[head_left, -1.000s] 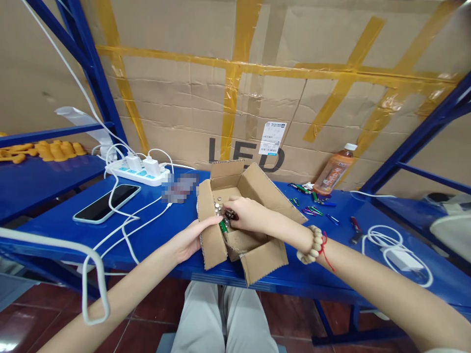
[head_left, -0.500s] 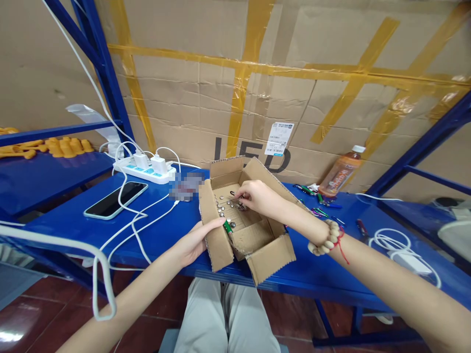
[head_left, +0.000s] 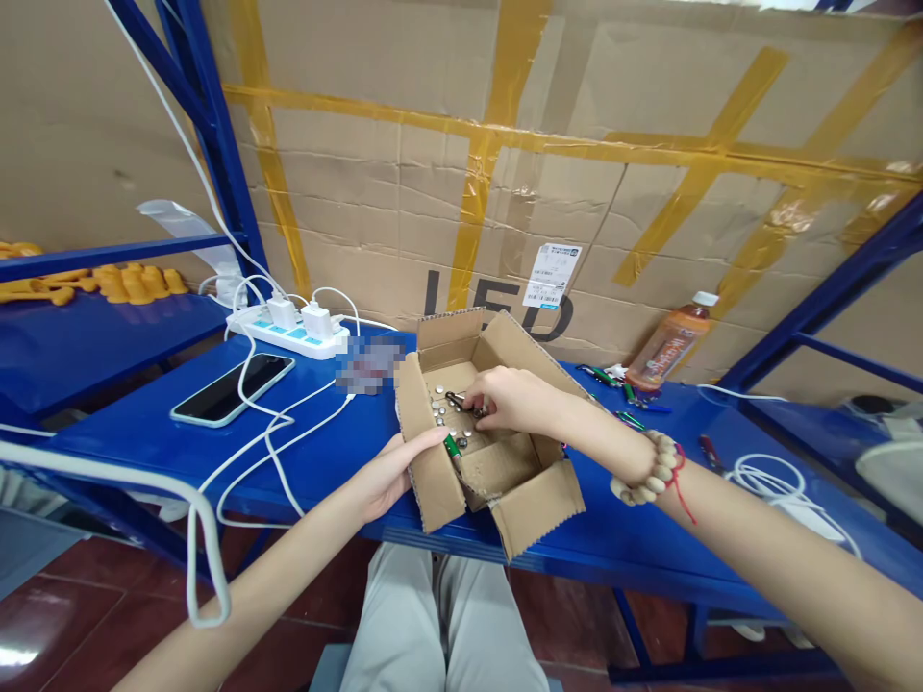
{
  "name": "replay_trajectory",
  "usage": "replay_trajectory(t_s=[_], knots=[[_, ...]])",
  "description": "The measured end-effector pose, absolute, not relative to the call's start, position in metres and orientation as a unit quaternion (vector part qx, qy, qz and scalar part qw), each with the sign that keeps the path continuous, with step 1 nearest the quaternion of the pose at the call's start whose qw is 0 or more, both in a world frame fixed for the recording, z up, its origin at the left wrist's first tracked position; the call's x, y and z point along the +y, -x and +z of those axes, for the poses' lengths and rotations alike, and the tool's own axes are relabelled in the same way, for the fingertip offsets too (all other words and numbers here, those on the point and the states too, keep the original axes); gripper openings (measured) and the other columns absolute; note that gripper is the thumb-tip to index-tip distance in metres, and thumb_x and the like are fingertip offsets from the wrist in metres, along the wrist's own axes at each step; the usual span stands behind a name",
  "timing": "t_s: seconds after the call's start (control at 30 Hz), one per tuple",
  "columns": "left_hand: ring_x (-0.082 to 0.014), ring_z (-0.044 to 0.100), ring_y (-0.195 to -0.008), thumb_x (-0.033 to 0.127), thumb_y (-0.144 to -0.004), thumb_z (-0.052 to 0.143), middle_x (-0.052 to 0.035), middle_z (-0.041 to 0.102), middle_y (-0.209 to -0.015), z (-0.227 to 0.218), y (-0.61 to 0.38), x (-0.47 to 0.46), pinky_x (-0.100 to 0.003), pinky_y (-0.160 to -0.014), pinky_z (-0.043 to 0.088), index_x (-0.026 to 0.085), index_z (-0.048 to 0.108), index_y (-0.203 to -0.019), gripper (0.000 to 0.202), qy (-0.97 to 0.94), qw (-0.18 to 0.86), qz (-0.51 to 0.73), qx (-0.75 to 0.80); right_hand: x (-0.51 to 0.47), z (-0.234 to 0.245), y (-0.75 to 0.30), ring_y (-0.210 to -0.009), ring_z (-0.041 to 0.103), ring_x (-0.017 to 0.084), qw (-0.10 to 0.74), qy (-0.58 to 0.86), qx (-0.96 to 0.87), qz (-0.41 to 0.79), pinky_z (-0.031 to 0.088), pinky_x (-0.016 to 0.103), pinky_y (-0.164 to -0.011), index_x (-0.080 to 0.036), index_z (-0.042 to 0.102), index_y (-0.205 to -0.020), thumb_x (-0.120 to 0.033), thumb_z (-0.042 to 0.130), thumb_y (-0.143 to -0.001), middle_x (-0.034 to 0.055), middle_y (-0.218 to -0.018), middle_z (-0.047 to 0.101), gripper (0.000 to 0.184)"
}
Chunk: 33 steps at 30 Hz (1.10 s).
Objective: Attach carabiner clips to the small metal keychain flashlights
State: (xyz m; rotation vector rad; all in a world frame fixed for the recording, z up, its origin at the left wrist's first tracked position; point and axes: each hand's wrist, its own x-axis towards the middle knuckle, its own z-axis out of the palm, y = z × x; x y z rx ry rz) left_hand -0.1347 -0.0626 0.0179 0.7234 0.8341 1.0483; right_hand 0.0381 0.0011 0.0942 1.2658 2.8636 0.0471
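Cardboard box (head_left: pixel 537 509) open (askew); silver discs (head_left: pixel 439 390), black clip (head_left: pixel 454 400) inside.

Big black capitals (head_left: pixel 497 296) at the back, and they read LED, right across the large carton (head_left: pixel 346 192)! A white label (head_left: pixel 552 276) overlaps the D, barcode showing, print too small; lettering on the bottle (head_left: pixel 670 348) stays unreadable.

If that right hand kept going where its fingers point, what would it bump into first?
The right hand would likely meet the dark piece just ahead, if not already touching it, then silver discs; depth is unclear.
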Motion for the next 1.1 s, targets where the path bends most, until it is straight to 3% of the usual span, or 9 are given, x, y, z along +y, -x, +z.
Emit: replay_trajectory(t_s=[0.27, 0.4, 0.5, 0.77, 0.93, 1.1], knots=[[-0.0211, 0.061, -0.1, 0.026, -0.07, 0.071, -0.0055, 0.066, -0.11, 0.017, 0.134, -0.061, -0.029, -0.088, 0.05, 0.018, 0.057, -0.116, 0.048, -0.335, 0.717, 0.481, 0.378, 0.012, 0.081, -0.04, -0.064, 0.06, 0.012, -0.059, -0.388, 0.919, -0.043, 0.044, 0.021, -0.062, -0.016, 0.07, -0.073, -0.002, 0.057, -0.067, 0.0025, -0.074, 0.069, 0.02], [-0.021, 0.061, -0.1, 0.027, -0.071, 0.07, -0.0044, 0.066, -0.109, 0.016, 0.133, -0.061, -0.029, -0.087, 0.05, 0.019, 0.059, -0.113, 0.044, -0.344, 0.716, 0.473, 0.381, 0.005, 0.093, -0.038, -0.061, 0.061, 0.01, -0.101, -0.374, 0.906, -0.169, 0.047, 0.019, -0.061, -0.013, 0.069, -0.077, -0.006, 0.062, -0.066, 0.0017, -0.071, 0.068, 0.015], [-0.0206, 0.061, -0.101, 0.027, -0.071, 0.07, -0.005, 0.067, -0.107, 0.017, 0.133, -0.062, -0.027, -0.086, 0.049, 0.017, 0.061, -0.11, 0.041, -0.348, 0.709, 0.474, 0.389, -0.001, 0.093, -0.035, -0.061, 0.061, 0.009, -0.086, -0.328, 0.91, -0.238, 0.047, 0.018, -0.061, -0.012, 0.069, -0.079, -0.008, 0.064, -0.065, 0.0004, -0.069, 0.068, 0.016], [-0.024, 0.058, -0.105, 0.033, -0.067, 0.072, -0.0088, 0.067, -0.107, 0.02, 0.134, -0.064, -0.028, -0.087, 0.048, 0.013, 0.062, -0.106, 0.044, -0.387, 0.702, 0.455, 0.387, 0.001, 0.073, -0.034, -0.062, 0.059, 0.009, -0.039, -0.275, 0.932, -0.234, 0.044, 0.018, -0.059, -0.012, 0.071, -0.08, -0.019, 0.069, -0.066, 0.0011, -0.073, 0.069, 0.016], [-0.0243, 0.057, -0.108, 0.03, -0.069, 0.071, -0.0077, 0.065, -0.11, 0.018, 0.134, -0.062, -0.029, -0.088, 0.048, 0.015, 0.061, -0.108, 0.043, -0.38, 0.706, 0.456, 0.386, -0.001, 0.074, -0.03, -0.063, 0.06, 0.01, -0.014, -0.35, 0.911, -0.218, 0.044, 0.017, -0.06, -0.014, 0.073, -0.078, -0.01, 0.066, -0.06, -0.0001, -0.073, 0.07, 0.02], [-0.0232, 0.059, -0.105, 0.026, -0.071, 0.07, -0.0077, 0.066, -0.11, 0.02, 0.132, -0.063, -0.03, -0.089, 0.049, 0.016, 0.059, -0.112, 0.044, -0.355, 0.712, 0.471, 0.382, 0.0, 0.079, -0.023, -0.067, 0.062, 0.013, 0.044, -0.438, 0.884, -0.154, 0.044, 0.018, -0.06, -0.015, 0.073, -0.076, -0.012, 0.066, -0.056, 0.0019, -0.074, 0.07, 0.022]])
